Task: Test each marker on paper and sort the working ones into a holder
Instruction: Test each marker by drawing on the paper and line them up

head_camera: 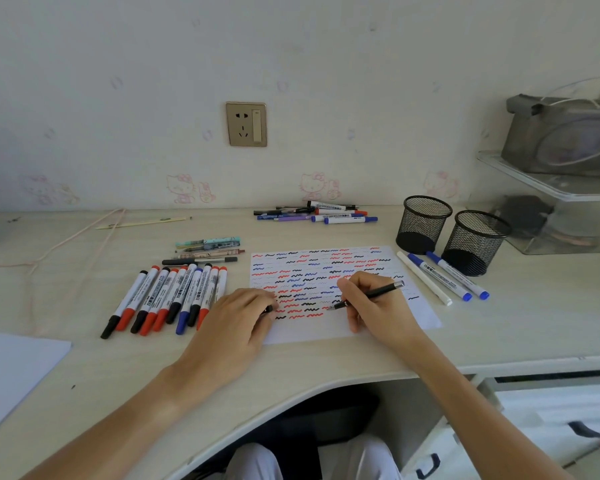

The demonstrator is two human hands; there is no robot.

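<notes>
My right hand (371, 306) grips a thin black pen (378, 293), its tip touching the white paper (420, 317) that is covered in red, blue and black squiggles. My left hand (243, 317) rests on the paper's left edge, fingers curled round a small black cap (268, 309). A row of several red, black and blue capped markers (174, 297) lies left of the paper. Two empty black mesh holders (425, 223) (473, 240) stand at the paper's far right corner. Three markers (444, 277) lie beside them.
A second pile of markers and pens (317, 213) lies near the wall. A few pens (207, 251) lie above the marker row. A clear shelf with a grey bag (565, 133) stands at the right. A white sheet (11, 372) lies at the left edge.
</notes>
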